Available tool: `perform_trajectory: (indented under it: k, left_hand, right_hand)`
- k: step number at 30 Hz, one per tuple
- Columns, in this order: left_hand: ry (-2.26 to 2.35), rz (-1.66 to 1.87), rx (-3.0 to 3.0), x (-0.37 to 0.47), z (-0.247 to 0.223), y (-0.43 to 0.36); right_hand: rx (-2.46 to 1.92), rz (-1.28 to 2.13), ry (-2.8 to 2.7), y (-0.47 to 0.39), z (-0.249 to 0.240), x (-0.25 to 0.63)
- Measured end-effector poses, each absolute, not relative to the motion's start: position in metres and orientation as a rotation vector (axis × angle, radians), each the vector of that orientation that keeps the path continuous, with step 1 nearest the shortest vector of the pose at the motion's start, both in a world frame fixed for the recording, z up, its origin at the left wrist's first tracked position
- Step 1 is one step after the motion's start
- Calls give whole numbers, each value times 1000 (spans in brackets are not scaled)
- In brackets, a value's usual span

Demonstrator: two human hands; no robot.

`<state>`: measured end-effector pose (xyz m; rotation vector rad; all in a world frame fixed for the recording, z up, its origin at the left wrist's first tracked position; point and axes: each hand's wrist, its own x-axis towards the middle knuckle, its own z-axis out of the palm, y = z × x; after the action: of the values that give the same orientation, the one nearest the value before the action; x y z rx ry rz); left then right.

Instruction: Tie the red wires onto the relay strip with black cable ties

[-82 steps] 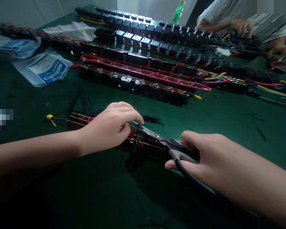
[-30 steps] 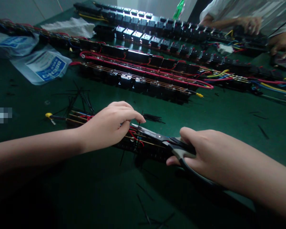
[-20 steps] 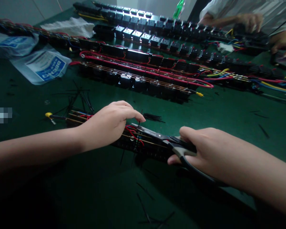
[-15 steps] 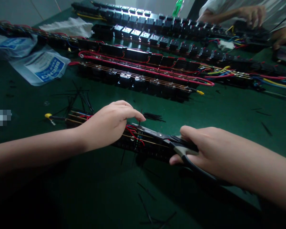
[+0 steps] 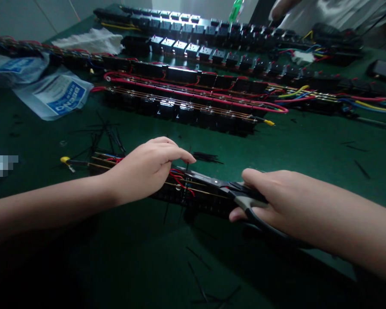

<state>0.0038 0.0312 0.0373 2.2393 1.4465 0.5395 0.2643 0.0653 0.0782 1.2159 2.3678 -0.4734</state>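
My right hand (image 5: 270,195) is closed around the handles of a pair of scissors (image 5: 216,182). Their blades point left, with the tips at a thin black cable tie (image 5: 188,166) that stands up from a wired strip (image 5: 209,201). My left hand (image 5: 151,165) lies over the strip, its fingers bent and closed at the upper end of that tie; the thumb is hidden. Red wires (image 5: 190,189) and brass-coloured rods run along the strip. At its left end sticks out a lead with a yellow cap (image 5: 64,159).
Loose black cable ties (image 5: 207,157) lie behind the strip, and cut pieces (image 5: 197,279) in front. Farther back are long black socket strips (image 5: 193,51), a looped red cable (image 5: 180,91) and plastic bags (image 5: 59,94). A co-worker's sleeve (image 5: 334,21) shows at the back right.
My hands, the scissors and the strip hold nearly the same position. At the back right, the co-worker's hand has drawn back from the black parts, and a dark block there is now uncovered.
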Motion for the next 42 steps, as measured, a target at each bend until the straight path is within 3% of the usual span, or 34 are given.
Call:
perform_trajectory:
  k: [16, 26, 42]
  left_hand:
    - [1493, 626, 2222, 5, 36, 32]
    - [1600, 860, 2191, 4, 36, 30]
    - [1647, 710, 2000, 3, 37, 34]
  right_hand:
    - [1260, -495, 2282, 74, 76, 256]
    - [1259, -496, 2308, 73, 78, 255]
    - [1234, -484, 2335, 73, 76, 256]
